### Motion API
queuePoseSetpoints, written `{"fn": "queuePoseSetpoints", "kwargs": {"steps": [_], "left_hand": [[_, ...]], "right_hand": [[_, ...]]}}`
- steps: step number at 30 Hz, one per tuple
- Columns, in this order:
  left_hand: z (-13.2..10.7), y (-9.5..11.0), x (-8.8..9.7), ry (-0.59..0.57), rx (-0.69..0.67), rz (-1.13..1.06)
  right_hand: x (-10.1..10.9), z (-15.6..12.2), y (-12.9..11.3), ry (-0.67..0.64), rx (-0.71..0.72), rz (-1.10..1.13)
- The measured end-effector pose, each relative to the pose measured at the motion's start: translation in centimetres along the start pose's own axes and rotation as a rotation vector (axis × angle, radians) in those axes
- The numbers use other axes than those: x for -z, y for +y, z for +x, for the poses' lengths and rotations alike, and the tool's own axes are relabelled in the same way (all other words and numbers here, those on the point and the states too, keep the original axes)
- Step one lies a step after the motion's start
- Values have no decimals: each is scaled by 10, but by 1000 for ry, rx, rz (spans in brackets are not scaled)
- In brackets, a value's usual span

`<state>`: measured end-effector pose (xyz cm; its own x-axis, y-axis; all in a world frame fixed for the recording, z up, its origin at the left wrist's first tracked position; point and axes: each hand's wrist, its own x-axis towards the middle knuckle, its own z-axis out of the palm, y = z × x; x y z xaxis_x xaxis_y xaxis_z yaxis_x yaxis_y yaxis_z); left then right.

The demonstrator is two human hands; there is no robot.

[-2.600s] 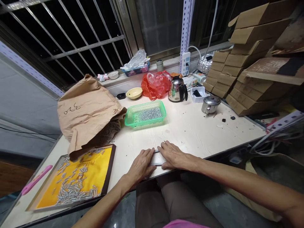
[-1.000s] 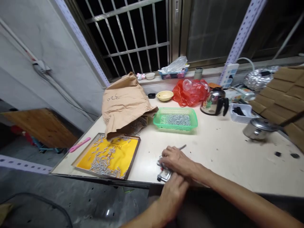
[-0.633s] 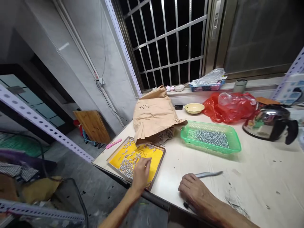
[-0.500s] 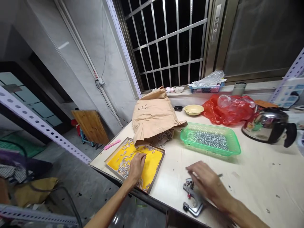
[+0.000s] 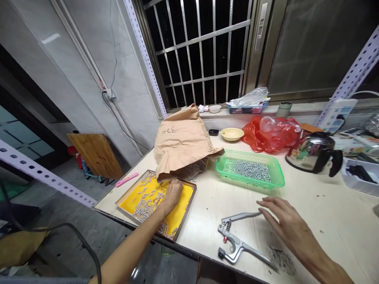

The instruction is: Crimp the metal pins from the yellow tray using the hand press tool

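My left hand (image 5: 173, 194) is down over the shallow yellow-lined tray (image 5: 184, 211), its fingers curled near the far edge. What the fingertips hold, if anything, is hidden. Small silvery metal pieces (image 5: 145, 209) lie scattered in the tray. Just behind it a brown paper bag (image 5: 185, 142) lies on its side, with more such pieces showing at its mouth. On the right, my right hand (image 5: 286, 221) is open, fingers apart, its fingertips by the upper handle end of metal snap pliers (image 5: 237, 242). The pliers lie on the table with their handles spread.
A green plastic basket (image 5: 219, 170) of similar metal pieces stands behind the pliers. Farther back are a cream bowl (image 5: 232, 134), a red plastic bag (image 5: 266, 136) and a kettle (image 5: 310, 154). A pink-handled tool (image 5: 126, 180) lies left of the tray. The table's front edge runs close below.
My right hand has moved off the pliers to the right, leaving them uncovered. My left hand has shifted slightly toward the tray's far edge. The view has turned a little to the right.
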<state>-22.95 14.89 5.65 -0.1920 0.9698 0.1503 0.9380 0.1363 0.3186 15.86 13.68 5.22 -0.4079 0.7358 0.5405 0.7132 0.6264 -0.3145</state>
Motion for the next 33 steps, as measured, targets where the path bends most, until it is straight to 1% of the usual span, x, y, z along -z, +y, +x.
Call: {"fn": "queuePoseSetpoints", "kwargs": {"steps": [3, 6, 8, 9, 11, 13, 16, 19, 22, 26, 33], "left_hand": [[-1, 3, 9, -28, 27, -56], [-16, 16, 15, -86, 51, -140], [-36, 33, 13, -169, 93, -322], [-49, 43, 10, -231, 133, -462], [-75, 67, 2, -372, 229, -710], [-97, 90, -7, -475, 308, -812], [-115, 116, -20, -517, 362, -842], [-118, 128, -28, -525, 381, -833], [-117, 132, -31, -532, 383, -789], [-118, 130, -34, -531, 364, -721], [-115, 133, -34, -583, 364, -605]], "right_hand": [[-5, -28, -17, -108, -50, 85], [-4, -49, -34, -252, -64, 144], [-3, -57, -43, -327, -64, 156], [-3, -60, -47, -342, -68, 149], [-3, -62, -52, -333, -85, 115], [-5, -62, -53, -314, -102, 64], [-7, -61, -50, -307, -107, -9], [-10, -60, -45, -302, -110, -64], [-11, -59, -41, -302, -115, -90], [-9, -58, -40, -298, -121, -99], [-12, -60, -40, -265, -147, -98]]}}
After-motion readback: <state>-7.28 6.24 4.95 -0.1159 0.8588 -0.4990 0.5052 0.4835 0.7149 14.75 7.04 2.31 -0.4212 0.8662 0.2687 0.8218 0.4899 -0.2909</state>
